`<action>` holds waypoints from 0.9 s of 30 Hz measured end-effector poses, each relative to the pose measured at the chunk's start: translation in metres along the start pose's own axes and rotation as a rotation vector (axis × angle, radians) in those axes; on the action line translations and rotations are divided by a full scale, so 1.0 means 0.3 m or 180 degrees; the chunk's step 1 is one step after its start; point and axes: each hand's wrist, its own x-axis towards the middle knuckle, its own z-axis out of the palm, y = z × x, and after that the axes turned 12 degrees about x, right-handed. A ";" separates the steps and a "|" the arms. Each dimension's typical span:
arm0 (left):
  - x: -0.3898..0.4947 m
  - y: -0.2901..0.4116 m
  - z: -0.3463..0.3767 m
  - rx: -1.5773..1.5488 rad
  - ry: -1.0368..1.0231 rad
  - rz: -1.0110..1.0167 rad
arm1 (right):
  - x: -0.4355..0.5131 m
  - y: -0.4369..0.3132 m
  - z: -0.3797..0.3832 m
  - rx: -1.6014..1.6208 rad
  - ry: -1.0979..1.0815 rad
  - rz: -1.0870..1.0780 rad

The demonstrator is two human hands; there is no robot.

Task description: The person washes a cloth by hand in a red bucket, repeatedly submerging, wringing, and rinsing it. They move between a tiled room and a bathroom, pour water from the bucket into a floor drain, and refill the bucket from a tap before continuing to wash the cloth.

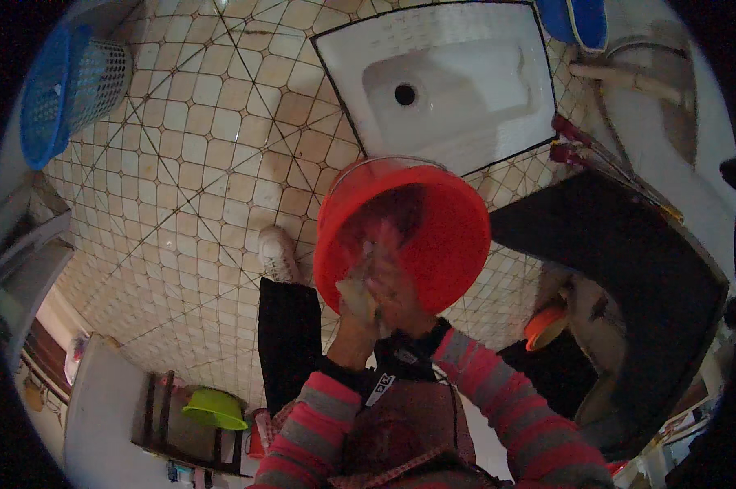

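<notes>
A red plastic bucket (450, 244) with a thin wire handle stands tilted towards me on the tiled floor, just below a white squat toilet pan (453, 134). Over the bucket's mouth, my left hand (359, 290) and my right hand (398, 281) are close together, the fingers reaching inside. Both are blurred, and a pale, wet-looking thing lies between or against them; what it is and which hand grips it I cannot tell. Dark bands circle both wrists below striped pink and grey sleeves. The bottom of the bucket is in shadow.
A blue and white plastic basket (99, 85) is at the far left. Beside my leg is a white shoe (277, 253). A green basin (215, 409) rests on a low rack at lower left. To the right are a black slab (661, 257), an orange bowl (545, 328) and red-ended sticks.
</notes>
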 end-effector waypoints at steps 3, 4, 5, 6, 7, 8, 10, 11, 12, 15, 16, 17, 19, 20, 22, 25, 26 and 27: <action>0.011 -0.021 -0.035 0.1341 0.0100 0.0589 | 0.060 0.134 -0.054 -0.0722 -0.0197 -0.0081; 0.009 -0.019 -0.039 0.1636 0.0070 0.0865 | 0.085 0.170 -0.084 -0.0952 -0.0279 -0.0205; 0.001 -0.013 -0.045 0.1800 -0.0064 0.1151 | 0.116 0.205 -0.120 -0.1159 -0.0327 -0.0242; 0.001 -0.002 -0.035 0.1639 -0.0233 0.1258 | 0.157 0.240 -0.159 -0.1296 -0.0332 -0.0112; -0.009 0.012 -0.028 0.1187 -0.0295 0.1221 | 0.204 0.274 -0.201 -0.1465 -0.0347 0.0133; -0.009 0.032 -0.009 0.0425 -0.0362 0.0998 | 0.255 0.306 -0.242 -0.1604 -0.0360 0.0354; -0.016 0.080 -0.004 -0.0186 -0.0262 0.0696 | 0.341 0.362 -0.308 -0.2041 -0.0589 0.0732; -0.026 0.092 -0.007 -0.0093 -0.0074 0.0561 | 0.368 0.387 -0.325 -0.2252 -0.0794 0.0842; -0.043 0.094 -0.013 -0.0044 0.0143 0.0432 | 0.384 0.409 -0.331 -0.1925 -0.0841 0.1171; -0.051 0.073 -0.043 0.0393 0.0077 0.0505 | 0.380 0.458 -0.295 -0.2143 -0.1057 0.0878; -0.041 0.059 -0.051 0.0150 0.0048 0.0374 | 0.370 0.468 -0.275 -0.2212 -0.1090 0.0761; -0.026 0.046 -0.060 -0.0088 0.0009 0.0264 | 0.360 0.474 -0.257 -0.2226 -0.1105 0.0664; -0.012 0.021 -0.074 0.0139 0.0016 0.0479 | 0.337 0.476 -0.231 -0.2161 -0.1086 0.0643; -0.009 0.012 -0.076 0.0605 0.0056 0.0828 | 0.327 0.473 -0.224 -0.2083 -0.1083 0.0657; -0.014 0.002 -0.070 0.0668 0.0154 0.0910 | 0.305 0.464 -0.218 -0.2023 -0.1079 0.0666; -0.028 0.011 -0.048 -0.0207 0.0176 0.0382 | 0.282 0.455 -0.220 -0.2023 -0.1071 0.0607; -0.033 0.017 -0.043 -0.0323 0.0153 0.0355 | 0.278 0.453 -0.223 -0.2008 -0.1052 0.0596; -0.036 0.022 -0.040 -0.0509 0.0040 0.0465 | 0.276 0.452 -0.225 -0.2021 -0.1051 0.0602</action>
